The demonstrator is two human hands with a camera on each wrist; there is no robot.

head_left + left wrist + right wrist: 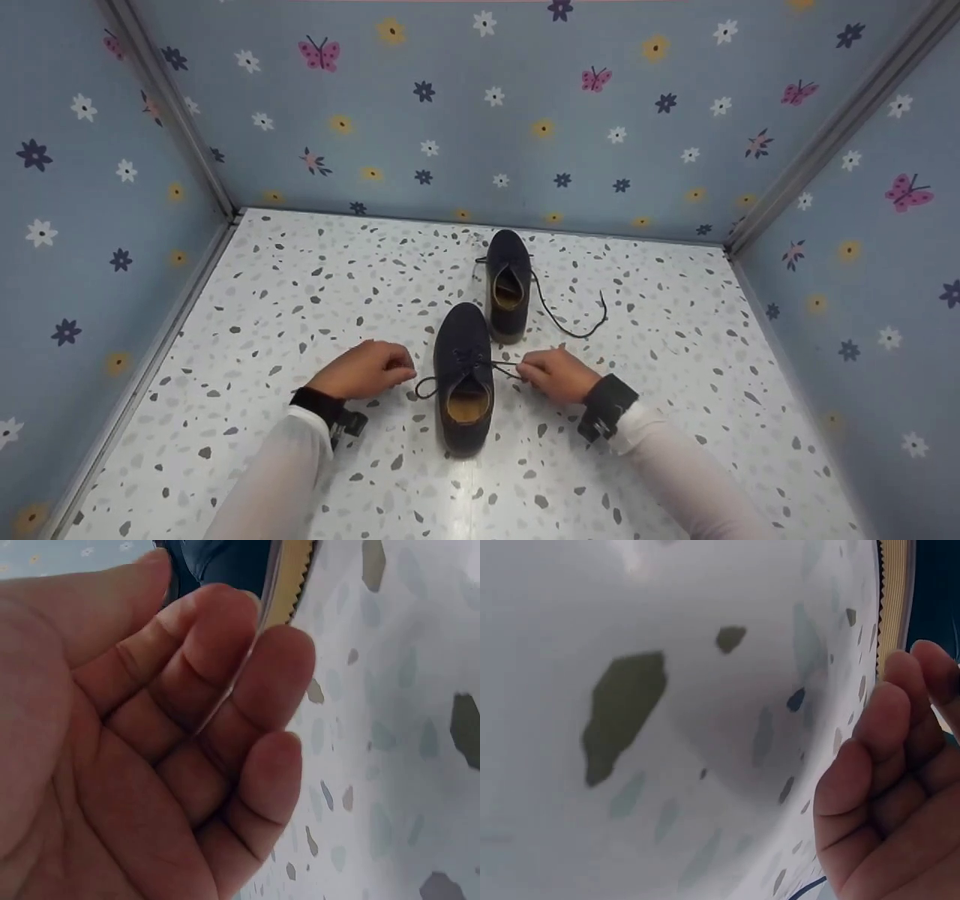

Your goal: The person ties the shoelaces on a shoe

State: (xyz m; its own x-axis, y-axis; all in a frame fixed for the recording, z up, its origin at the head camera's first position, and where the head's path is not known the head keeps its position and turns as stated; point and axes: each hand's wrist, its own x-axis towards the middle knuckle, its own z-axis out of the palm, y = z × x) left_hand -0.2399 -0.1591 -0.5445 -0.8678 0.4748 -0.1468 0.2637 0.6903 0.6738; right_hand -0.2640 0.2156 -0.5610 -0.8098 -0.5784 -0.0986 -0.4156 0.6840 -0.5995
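Note:
A dark navy lace-up shoe (463, 337) stands on the speckled surface between the two hands, toe pointing away. Its shoelace is tied at the front, and a loop of the lace (426, 388) sticks out to the left. My right hand (559, 373) pinches the lace on the right side, with thin strands running from the shoe to the fingertips. On the left, my left hand (371, 369) is beside the loop, fingers loosely bent. In the left wrist view no lace shows in the left fingers (281, 675); the shoe's tan welt appears behind them.
A matching second shoe (508, 251) stands farther back, slightly right, with one long loose lace (570, 330) trailing over the surface. Blue panels with flowers and butterflies (495, 142) enclose the white speckled surface (322, 277) at the back and both sides.

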